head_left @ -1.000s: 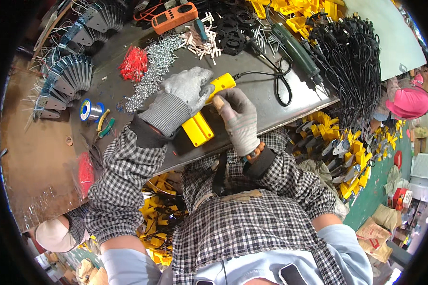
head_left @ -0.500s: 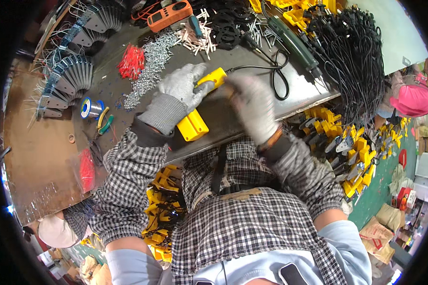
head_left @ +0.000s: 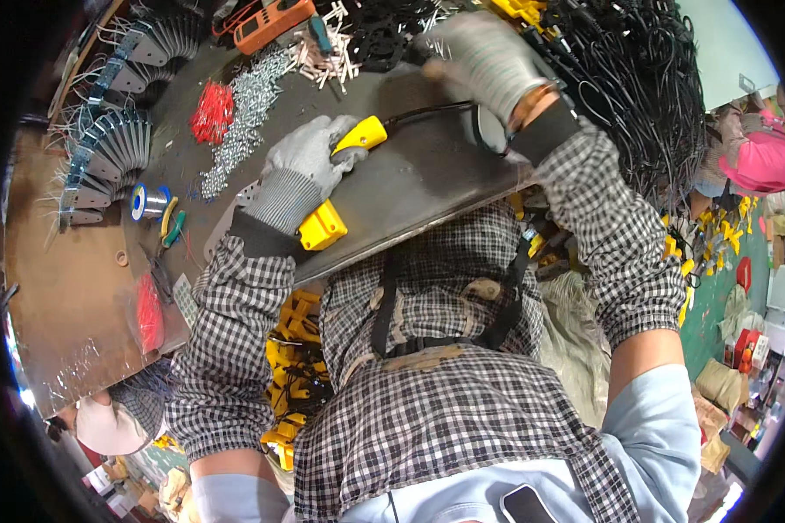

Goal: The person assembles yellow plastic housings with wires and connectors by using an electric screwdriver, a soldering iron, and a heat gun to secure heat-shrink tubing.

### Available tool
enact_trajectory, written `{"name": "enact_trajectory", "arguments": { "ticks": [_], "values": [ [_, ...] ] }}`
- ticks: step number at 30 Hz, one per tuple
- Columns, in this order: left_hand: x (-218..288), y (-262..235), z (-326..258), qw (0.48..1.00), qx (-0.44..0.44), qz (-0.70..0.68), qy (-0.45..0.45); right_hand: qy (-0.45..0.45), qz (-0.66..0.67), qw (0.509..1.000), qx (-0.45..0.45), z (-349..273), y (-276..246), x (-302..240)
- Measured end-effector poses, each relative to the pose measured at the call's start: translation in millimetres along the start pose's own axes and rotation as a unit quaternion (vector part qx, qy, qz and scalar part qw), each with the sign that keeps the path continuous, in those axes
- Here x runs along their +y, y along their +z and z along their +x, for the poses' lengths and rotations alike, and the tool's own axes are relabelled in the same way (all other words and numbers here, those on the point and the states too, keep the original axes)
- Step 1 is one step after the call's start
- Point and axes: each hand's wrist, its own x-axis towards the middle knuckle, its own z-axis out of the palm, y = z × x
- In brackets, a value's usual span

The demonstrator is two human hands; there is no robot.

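Note:
My left hand (head_left: 307, 164), in a grey knit glove, is closed around a yellow plastic tool handle (head_left: 323, 227). The handle's upper end shows past my fingers and its boxy lower end below the wrist. A black cord (head_left: 423, 111) runs from the upper end to the right, toward my other hand. Farther off to the right, my gloved right hand (head_left: 490, 68) reaches over the back of the metal table (head_left: 410, 183). Its fingers are smeared by motion, so whether they hold anything cannot be told.
Screws (head_left: 244, 131), red pieces (head_left: 213, 113), white sleeves (head_left: 327, 52) and an orange meter (head_left: 272, 24) lie at the back. Left are metal plates (head_left: 113, 144), a solder spool (head_left: 150, 201) and pliers (head_left: 173, 223). Black cables (head_left: 628, 96) pile up right. Another person (head_left: 759, 161) is beyond.
My right hand has moved from beside the handle's upper end to the back right. The left hand keeps its hold on the yellow handle. The view has shifted a little.

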Motion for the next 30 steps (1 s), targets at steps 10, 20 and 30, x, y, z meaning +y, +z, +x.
{"name": "enact_trajectory", "arguments": {
  "ticks": [10, 20, 30],
  "values": [
    [5, 3, -1, 1.000, 0.013, 0.020, -0.009, 0.177, -0.249, 0.952, -0.025, 1, 25, 49],
    [17, -4, 2, 1.000, -0.001, 0.020, -0.013, 0.213, -0.186, 0.945, -0.165, 1, 6, 53],
    [17, -13, 0, 0.999, -0.028, 0.013, -0.032, 0.150, 0.687, 0.690, 0.174, -19, -82, -8]
  ]
}}
